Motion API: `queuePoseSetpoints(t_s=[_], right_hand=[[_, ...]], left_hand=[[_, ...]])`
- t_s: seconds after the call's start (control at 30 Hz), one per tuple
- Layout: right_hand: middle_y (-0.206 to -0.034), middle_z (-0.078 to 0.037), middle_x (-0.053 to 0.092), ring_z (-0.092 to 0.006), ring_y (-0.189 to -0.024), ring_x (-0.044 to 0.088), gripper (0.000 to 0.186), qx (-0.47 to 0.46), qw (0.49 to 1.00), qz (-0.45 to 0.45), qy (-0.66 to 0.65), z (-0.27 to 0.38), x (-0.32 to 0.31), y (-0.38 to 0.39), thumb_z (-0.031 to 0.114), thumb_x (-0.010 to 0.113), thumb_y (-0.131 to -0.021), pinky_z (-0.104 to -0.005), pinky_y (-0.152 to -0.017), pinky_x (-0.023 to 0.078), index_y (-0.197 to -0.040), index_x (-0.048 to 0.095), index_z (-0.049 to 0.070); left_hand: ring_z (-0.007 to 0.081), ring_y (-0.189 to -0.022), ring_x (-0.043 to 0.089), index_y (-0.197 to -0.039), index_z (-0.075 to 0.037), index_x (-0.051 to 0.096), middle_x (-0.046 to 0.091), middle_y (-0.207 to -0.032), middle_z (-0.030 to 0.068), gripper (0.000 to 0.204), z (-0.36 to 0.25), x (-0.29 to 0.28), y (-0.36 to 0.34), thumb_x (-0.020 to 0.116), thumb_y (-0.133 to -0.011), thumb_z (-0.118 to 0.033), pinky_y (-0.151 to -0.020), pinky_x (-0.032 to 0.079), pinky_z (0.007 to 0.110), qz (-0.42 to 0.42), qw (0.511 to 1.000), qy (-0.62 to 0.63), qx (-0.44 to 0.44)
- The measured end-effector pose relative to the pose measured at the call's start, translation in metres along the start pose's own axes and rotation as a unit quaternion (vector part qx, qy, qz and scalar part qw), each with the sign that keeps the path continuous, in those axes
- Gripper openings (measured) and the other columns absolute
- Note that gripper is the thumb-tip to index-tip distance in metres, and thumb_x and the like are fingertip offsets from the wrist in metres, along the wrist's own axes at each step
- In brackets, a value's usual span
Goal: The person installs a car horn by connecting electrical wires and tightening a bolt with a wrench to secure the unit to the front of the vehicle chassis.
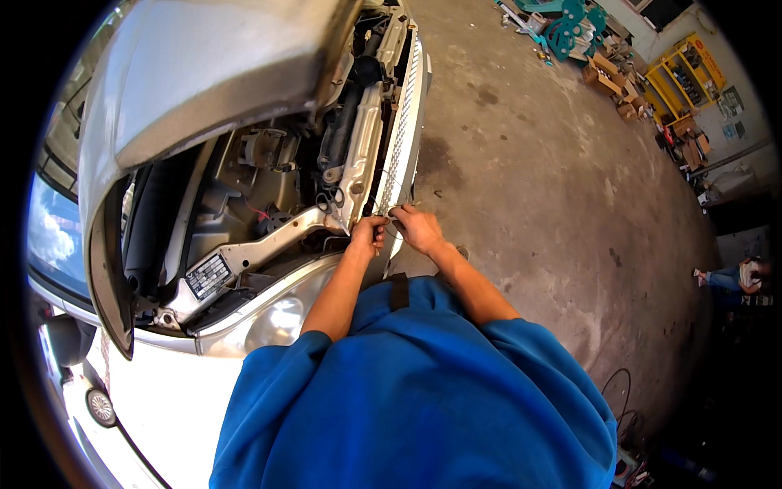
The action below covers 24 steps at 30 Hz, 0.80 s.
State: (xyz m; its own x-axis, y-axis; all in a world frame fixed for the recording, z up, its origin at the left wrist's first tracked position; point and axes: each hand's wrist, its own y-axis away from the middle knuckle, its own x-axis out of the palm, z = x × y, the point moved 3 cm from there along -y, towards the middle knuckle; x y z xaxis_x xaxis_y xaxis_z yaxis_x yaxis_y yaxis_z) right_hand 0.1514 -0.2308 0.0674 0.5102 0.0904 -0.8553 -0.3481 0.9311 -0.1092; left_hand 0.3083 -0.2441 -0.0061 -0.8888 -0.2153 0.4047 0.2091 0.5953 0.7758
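My left hand (pixel 369 234) and my right hand (pixel 419 229) meet at the front edge of a car with its hood up. Both have curled, pinching fingers, the tips almost touching. A thin wire (pixel 412 184) loops up from between them and seems held in both; its ends are hard to follow. Just beyond the fingers runs the perforated strip of the front bumper (pixel 401 134). A pair of scissors (pixel 330 200) lies on the metal front panel (pixel 364 155), left of my left hand.
The raised hood (pixel 220 73) hangs over the engine bay at left, above the headlight (pixel 277 324). Stained concrete floor (pixel 521 179) stretches to the right. Cardboard boxes (pixel 603 75) and a yellow rack (pixel 684 77) stand far right. Another person (pixel 745 275) is at the right edge.
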Motion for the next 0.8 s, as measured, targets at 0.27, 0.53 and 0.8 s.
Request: queuePoseSetpoints(t_s=[0.27,0.53,0.8], right_hand=[[-0.081,-0.013,0.059,-0.0364,-0.075,0.063,0.012,-0.063,0.998,0.022,0.017,0.007,-0.001,-0.009,0.017,0.061,-0.085,-0.0465,-0.065,0.051,-0.095,0.061,0.009],[-0.065,-0.003,0.053,-0.0212,-0.061,0.057,0.016,0.391,0.731,0.060,-0.556,-0.028,0.054,-0.001,0.014,0.062,-0.087,-0.0335,-0.058,0.048,-0.091,0.062,-0.001],[-0.091,-0.017,0.066,-0.0342,-0.077,0.064,0.025,0.069,0.985,-0.066,-0.146,0.003,0.011,0.003,0.009,0.068,-0.081,-0.0419,-0.069,0.052,-0.106,0.064,0.011]], left_hand=[[0.0100,-0.044,0.037,-0.078,-0.006,0.058,0.047,-0.061,0.0001,0.008,0.001,-0.008,-0.003,0.063,-0.083,-0.011,-0.036,0.020,0.024,0.003,1.000,-0.002,0.005],[0.0096,-0.045,0.038,-0.079,-0.008,0.057,0.047,-0.062,-0.0004,0.008,0.003,-0.008,-0.005,0.062,-0.084,-0.011,-0.036,0.022,0.023,0.023,1.000,0.003,0.008],[0.0093,-0.046,0.037,-0.081,-0.006,0.062,0.046,-0.061,-0.0017,0.007,0.001,-0.005,-0.001,0.063,-0.084,-0.011,-0.037,0.022,0.023,0.023,1.000,-0.006,0.004]])
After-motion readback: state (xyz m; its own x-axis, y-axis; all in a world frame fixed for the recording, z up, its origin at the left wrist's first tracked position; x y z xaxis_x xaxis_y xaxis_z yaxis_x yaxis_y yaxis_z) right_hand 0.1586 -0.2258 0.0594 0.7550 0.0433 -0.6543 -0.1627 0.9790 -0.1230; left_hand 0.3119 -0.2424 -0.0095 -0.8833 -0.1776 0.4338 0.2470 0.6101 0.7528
